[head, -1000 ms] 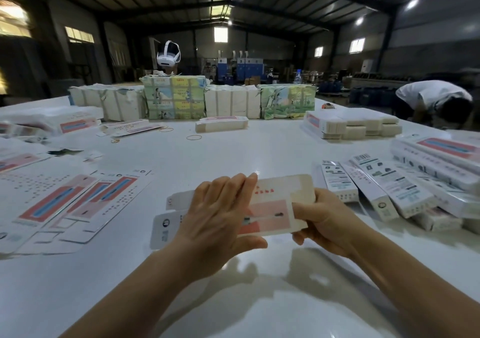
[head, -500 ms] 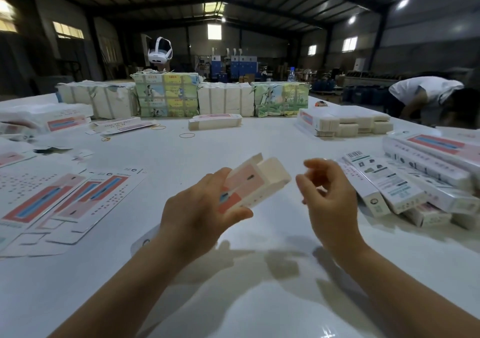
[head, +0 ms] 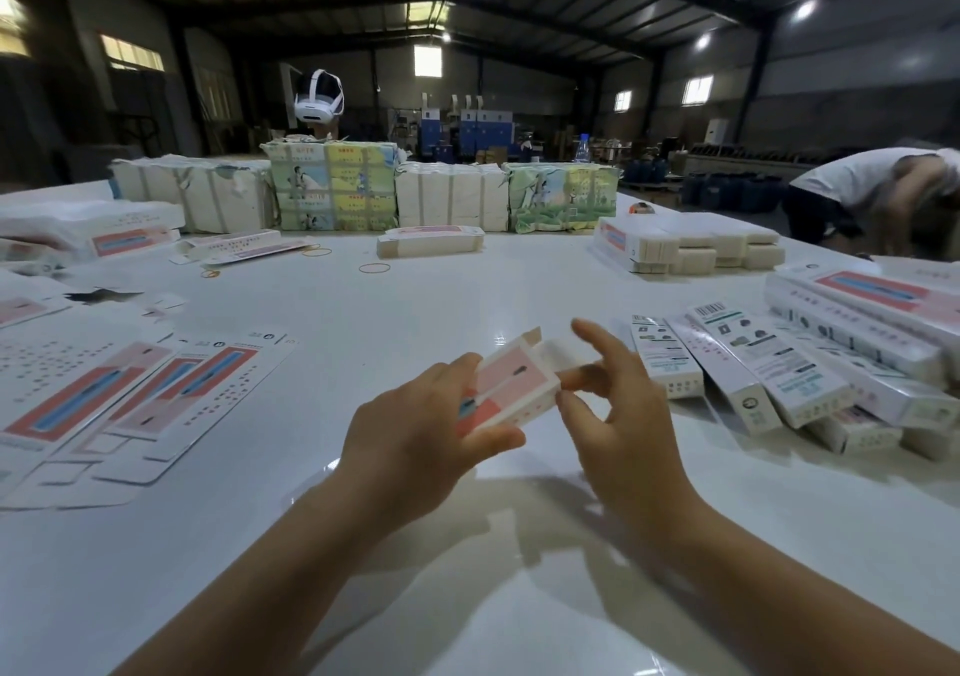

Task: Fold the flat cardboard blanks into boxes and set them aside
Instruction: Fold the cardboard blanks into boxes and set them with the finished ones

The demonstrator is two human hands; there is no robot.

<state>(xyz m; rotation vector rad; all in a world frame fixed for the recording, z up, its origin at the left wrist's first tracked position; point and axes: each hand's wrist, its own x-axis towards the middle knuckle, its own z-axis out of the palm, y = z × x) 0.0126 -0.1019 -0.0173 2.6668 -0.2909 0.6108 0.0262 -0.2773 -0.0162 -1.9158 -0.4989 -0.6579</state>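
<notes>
Gripping the box [head: 511, 389] from its near end, the left hand [head: 415, 441] has its fingers curled over the top face and its thumb underneath, holding the box raised above the table [head: 467, 286] at centre. The box is partly formed, with its far end open and a flap [head: 563, 350] projecting there. The right hand [head: 621, 415] sits at that open end with its fingers spread and lightly bent; its thumb and fingertips touch the flap and the end corner. Flat blanks [head: 135, 395] lie fanned on the table at left. Finished boxes [head: 779, 363] lie piled at right. Bundled stacks [head: 332, 187] line the far edge, and rubber bands [head: 374, 268] lie near them.
</notes>
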